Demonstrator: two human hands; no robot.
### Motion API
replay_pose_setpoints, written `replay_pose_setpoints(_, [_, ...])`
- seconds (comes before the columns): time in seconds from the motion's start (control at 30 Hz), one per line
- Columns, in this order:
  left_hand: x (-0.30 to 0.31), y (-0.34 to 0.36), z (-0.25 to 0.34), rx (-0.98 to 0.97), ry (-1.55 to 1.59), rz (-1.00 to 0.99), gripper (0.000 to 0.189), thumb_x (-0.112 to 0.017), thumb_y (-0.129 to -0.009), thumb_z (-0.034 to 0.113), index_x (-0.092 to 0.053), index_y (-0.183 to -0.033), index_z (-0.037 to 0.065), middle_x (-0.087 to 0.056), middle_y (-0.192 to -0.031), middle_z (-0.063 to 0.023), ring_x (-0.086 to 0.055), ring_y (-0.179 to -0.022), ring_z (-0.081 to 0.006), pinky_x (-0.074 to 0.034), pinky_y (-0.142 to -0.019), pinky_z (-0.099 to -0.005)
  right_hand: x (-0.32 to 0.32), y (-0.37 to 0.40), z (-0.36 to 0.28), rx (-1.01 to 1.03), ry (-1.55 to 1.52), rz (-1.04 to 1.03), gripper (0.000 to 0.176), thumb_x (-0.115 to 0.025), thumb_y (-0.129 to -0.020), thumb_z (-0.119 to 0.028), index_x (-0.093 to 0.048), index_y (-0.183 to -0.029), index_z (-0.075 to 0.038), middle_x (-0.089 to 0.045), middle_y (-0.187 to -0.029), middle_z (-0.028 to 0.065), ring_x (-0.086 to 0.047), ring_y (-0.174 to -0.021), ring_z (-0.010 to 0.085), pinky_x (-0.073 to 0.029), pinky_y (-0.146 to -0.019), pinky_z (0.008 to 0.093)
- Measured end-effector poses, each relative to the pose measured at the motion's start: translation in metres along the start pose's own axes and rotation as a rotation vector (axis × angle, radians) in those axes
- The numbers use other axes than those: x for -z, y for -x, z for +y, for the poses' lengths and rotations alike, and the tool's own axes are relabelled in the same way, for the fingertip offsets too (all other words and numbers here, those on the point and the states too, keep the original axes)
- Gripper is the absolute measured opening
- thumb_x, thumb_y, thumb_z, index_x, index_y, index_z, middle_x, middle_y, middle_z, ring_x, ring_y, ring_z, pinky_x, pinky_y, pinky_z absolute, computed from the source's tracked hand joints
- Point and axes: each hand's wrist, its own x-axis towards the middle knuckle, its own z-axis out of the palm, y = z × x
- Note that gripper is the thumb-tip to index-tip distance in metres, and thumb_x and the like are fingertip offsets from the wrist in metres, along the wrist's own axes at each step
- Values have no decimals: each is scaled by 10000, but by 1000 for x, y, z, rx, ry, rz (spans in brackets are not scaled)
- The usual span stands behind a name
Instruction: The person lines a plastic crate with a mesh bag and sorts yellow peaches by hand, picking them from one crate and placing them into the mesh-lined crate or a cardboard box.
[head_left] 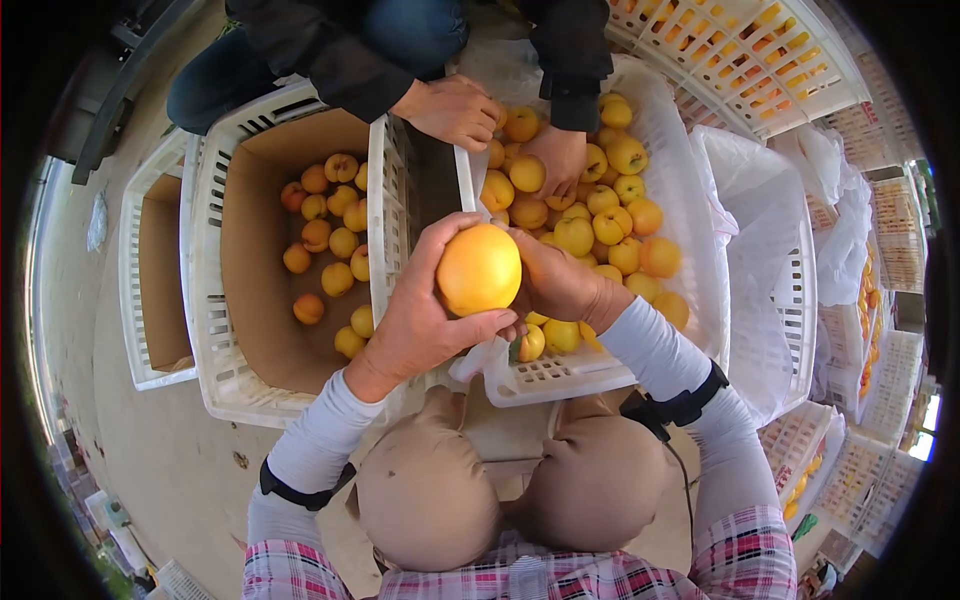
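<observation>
A large yellow peach (480, 268) rests in my left hand (418, 310), its fingers and thumb wrapped round the fruit from the left and below. Close against its right side is my right hand (565, 280), with curled fingers partly hidden behind the peach; what they hold, if anything, does not show. Beneath my right hand stands a white plastic crate (560, 380), lined with plastic film and heaped with yellow peaches (612, 225). To the left, a cardboard-lined white crate (215, 340) holds several orange-yellow peaches (316, 235) spread over its bottom.
Opposite me, a person in dark sleeves has one hand (455, 108) at the crate rim and another hand (555, 158) among the peaches. A film-lined crate (800, 290) stands at the right, another crate (130, 270) at the far left. Stacked fruit crates (840, 75) line the right.
</observation>
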Motion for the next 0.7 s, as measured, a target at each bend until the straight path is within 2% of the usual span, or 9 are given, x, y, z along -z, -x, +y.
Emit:
replay_pose_setpoints(0.1, [26,21,3,-41,-179,248,708,-752,-631,94,-400,-1242,27,-467,-1176,-104,-493,-1060,-193,-424,-904,-305,13,14,-6,29,771,238,559,-353,-937,-487,-599,-906,15,-646,-731,117,-611,-580,169,-500,-577,287])
replay_pose_setpoints(0.23, [94,41,-17,310,-280,562,576,-689,-721,129,-418,-1217,22,-507,-1091,-102,-537,-942,-177,-468,-812,-287,92,-8,-1,241,1173,743,394,-530,-869,-302,-563,-1080,29,-625,-898,163,-619,-740,238,-498,-715,324])
replay_pose_setpoints(0.37, [141,73,-105,571,-453,388,628,-728,-686,165,-423,-1214,14,-512,-1081,-131,-534,-960,-210,-460,-814,-297,136,-56,7,212,1472,878,375,-587,-781,-307,-592,-1018,-16,-606,-1018,203,-585,-952,343,-463,-827,401])
replay_pose_setpoints(0.43, [151,85,-137,664,-588,246,677,-750,-653,197,-428,-1218,8,-498,-1123,-195,-526,-1017,-295,-447,-859,-350,145,-75,12,179,1645,710,452,-611,-752,-320,-561,-1072,-5,-581,-1049,217,-570,-971,348,-462,-830,399])
replay_pose_setpoints(0.47, [150,84,-142,663,-587,246,677,-750,-653,197,-428,-1218,8,-498,-1123,-195,-526,-1017,-295,-447,-859,-350,144,-83,11,179,1647,711,452,-611,-752,-320,-561,-1072,-5,-581,-1049,217,-570,-971,348,-462,-830,399])
replay_pose_setpoints(0.53, [150,85,-148,728,-752,133,699,-754,-643,216,-428,-1227,11,-479,-1157,-229,-503,-1064,-340,-429,-897,-379,141,-95,12,-97,1696,489,609,-630,-723,-310,-493,-1229,1,-554,-1136,231,-547,-1028,363,-411,-930,382])
replay_pose_setpoints(0.6, [146,83,-141,758,-785,131,631,-721,-686,198,-443,-1221,12,-482,-1177,-223,-483,-1094,-368,-408,-927,-396,147,-91,17,47,1626,555,532,-609,-755,-336,-525,-1154,6,-567,-1111,205,-566,-1001,334,-447,-872,373])
replay_pose_setpoints(0.67, [148,76,-140,404,-857,353,486,-657,-749,117,-478,-1188,10,-497,-1175,-187,-516,-1062,-320,-447,-879,-374,147,-79,16,187,1557,617,474,-588,-787,-362,-557,-1079,10,-579,-1086,179,-585,-973,306,-483,-814,363])
replay_pose_setpoints(0.7, [142,69,-126,411,-850,357,486,-657,-749,117,-478,-1188,10,-497,-1175,-187,-516,-1062,-320,-447,-879,-374,141,-68,9,173,1001,614,448,-544,-831,-364,-546,-1091,2,-575,-1087,157,-593,-970,283,-504,-785,362])
